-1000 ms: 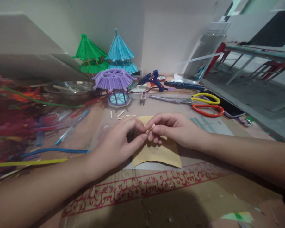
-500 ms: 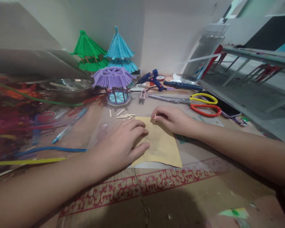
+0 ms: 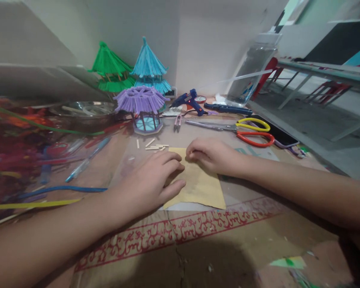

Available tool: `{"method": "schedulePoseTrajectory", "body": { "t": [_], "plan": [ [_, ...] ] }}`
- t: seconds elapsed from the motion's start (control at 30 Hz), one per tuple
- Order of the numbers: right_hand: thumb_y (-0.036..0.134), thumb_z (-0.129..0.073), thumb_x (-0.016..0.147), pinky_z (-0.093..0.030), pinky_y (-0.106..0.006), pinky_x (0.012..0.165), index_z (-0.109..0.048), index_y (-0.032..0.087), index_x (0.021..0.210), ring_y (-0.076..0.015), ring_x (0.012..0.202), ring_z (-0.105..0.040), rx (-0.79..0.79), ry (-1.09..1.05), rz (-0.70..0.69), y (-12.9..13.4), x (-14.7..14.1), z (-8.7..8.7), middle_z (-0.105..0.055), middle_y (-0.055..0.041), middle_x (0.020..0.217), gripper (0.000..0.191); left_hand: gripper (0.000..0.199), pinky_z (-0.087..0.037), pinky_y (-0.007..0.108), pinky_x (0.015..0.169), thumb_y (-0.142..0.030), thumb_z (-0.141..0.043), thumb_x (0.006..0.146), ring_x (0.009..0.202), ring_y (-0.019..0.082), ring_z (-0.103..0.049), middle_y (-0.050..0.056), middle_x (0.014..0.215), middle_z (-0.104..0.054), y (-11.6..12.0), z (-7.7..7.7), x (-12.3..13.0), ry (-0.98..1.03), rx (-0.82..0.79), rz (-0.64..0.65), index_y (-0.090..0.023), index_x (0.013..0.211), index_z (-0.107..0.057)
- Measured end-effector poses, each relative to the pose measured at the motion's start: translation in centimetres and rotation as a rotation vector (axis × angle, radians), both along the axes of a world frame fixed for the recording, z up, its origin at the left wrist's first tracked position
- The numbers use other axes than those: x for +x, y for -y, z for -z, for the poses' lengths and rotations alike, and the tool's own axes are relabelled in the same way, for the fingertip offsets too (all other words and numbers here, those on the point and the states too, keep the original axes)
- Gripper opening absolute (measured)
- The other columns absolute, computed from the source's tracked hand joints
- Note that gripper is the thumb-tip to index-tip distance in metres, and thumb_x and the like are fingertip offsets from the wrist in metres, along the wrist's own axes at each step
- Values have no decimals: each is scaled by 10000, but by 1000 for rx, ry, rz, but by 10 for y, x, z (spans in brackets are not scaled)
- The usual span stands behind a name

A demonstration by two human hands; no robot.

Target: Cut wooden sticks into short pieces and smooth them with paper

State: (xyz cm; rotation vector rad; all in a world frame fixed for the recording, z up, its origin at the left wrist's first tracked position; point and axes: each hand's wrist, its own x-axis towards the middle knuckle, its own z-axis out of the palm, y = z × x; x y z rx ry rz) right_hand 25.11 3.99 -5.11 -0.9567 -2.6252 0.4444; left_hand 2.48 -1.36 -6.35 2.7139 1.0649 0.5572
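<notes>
- Key relation: the yellow sheet point(image 3: 202, 188) lies on the desk point(image 3: 86, 176) between and partly beneath my hands, its long axis appearing to run away from me; the near edge is slightly curved
- Left hand point(image 3: 151, 176): palm down, fingers loosely spread, gripping nothing that I can see; it overlaps the sheet's left side, thumb and fingertips over the yellow surface
- Right hand point(image 3: 211, 156): thumb and fingers drawn together in a pinch over the far right part of the sheet; a pale tip, apparently of a short stick point(image 3: 191, 153), shows at the fingertips; the rest is hidden, so I cannot read its axis
- Loose sticks point(image 3: 157, 148): just past my left hand, beside the sheet's far left corner; some lie crosswise, one slants, the leftmost points away from me; the left hand is the nearer
- Farther out: the purple-roofed model point(image 3: 140, 100) stands beyond the loose sticks; the scissors point(image 3: 236, 128) lie beyond my right hand, blades pointing left
</notes>
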Motion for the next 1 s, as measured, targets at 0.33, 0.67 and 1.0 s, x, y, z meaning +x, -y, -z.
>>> {"method": "schedulePoseTrajectory", "body": {
  "t": [0.33, 0.67, 1.0],
  "plan": [
    [157, -530, 963, -489, -290, 768, -698, 174, 907, -177, 833, -663, 0, -95, -127, 4, 2, 1, -742, -67, 892, 178, 208, -511, 457, 977, -330, -611, 950, 1151, 296, -613, 126, 1222, -664, -1, 3, 0, 0, 0, -4, -155, 1042, -676],
    [164, -526, 975, -490, -292, 783, -703, 173, 917, -176, 847, -657, 16, -79, -176, 4, -1, 2, -737, -69, 896, 187, 190, -510, 457, 972, -317, -616, 941, 1136, 291, -613, 122, 1204, -663, -2, 3, -1, 0, -2, 1, -155, 1026, -668],
    [161, -533, 967, -490, -294, 784, -697, 175, 908, -176, 849, -652, 63, -114, -246, 9, -1, 7, -730, -70, 889, 175, 190, -510, 456, 976, -323, -609, 939, 1131, 287, -610, 119, 1196, -656, -2, 5, -2, -5, 10, 3, -155, 1009, -661]
  ]
}}
